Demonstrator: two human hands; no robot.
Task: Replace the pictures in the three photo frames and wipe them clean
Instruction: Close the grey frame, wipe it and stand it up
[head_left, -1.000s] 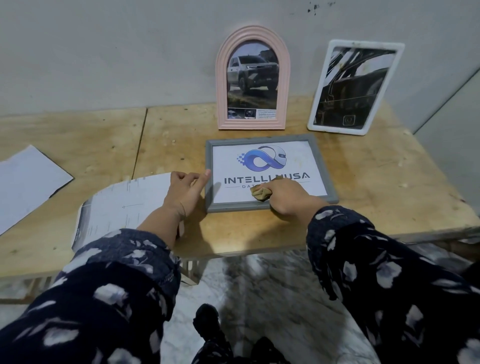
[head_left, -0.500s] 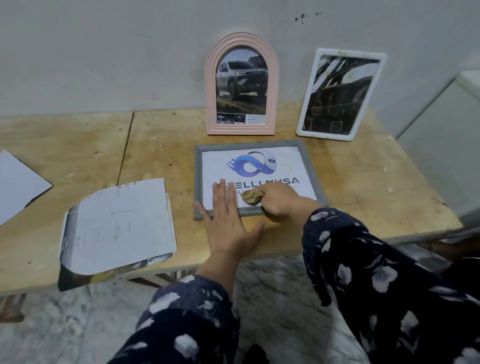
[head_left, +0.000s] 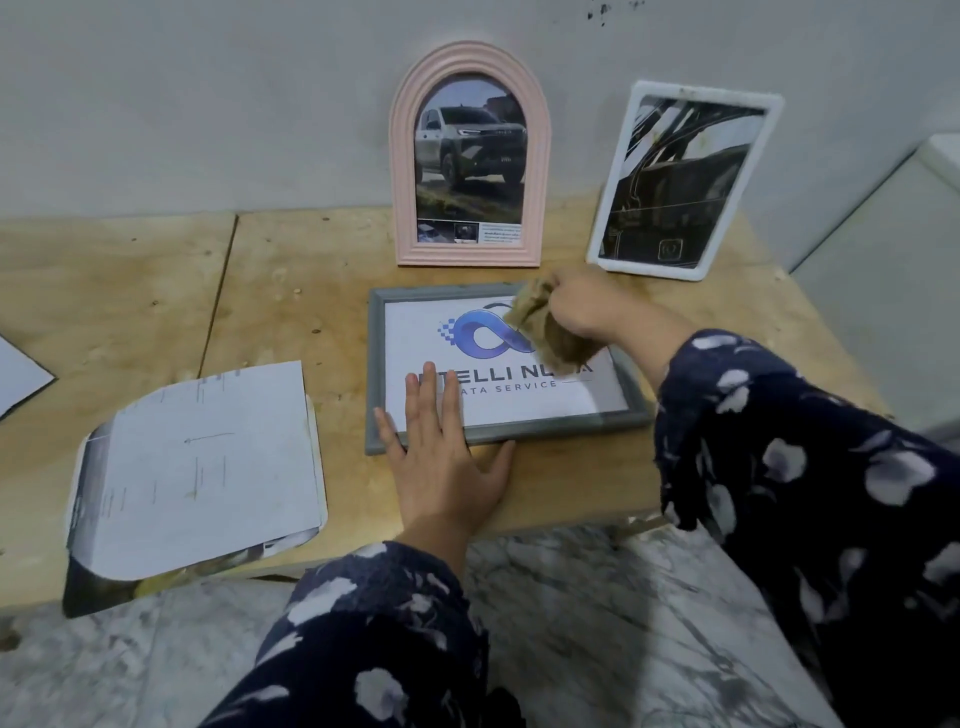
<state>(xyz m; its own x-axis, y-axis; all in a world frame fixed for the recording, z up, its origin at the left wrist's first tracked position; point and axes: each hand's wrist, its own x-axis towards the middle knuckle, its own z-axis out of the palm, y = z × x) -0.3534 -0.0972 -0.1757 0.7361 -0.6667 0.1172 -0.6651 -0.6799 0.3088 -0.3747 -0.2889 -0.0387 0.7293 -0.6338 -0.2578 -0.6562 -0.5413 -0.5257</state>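
The picture in the grey frame (head_left: 506, 364) lying on the table has a blue loop logo and dark letters below it. The left hand (head_left: 441, 457) and the cloth (head_left: 550, 327) cover some letters; "TELLI N" and, in the smaller line, "ATA SERVICE" can be read. The caption strip at the bottom of the pink frame (head_left: 470, 156) is too small to read.

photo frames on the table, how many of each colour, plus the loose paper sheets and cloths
pink arched frame: 1
white frame: 1
grey frame, lying flat under the left hand: 1
loose paper sheets: 2 places; the nearer may be a stack
brown cloth, held by the right hand: 1
Total: 6
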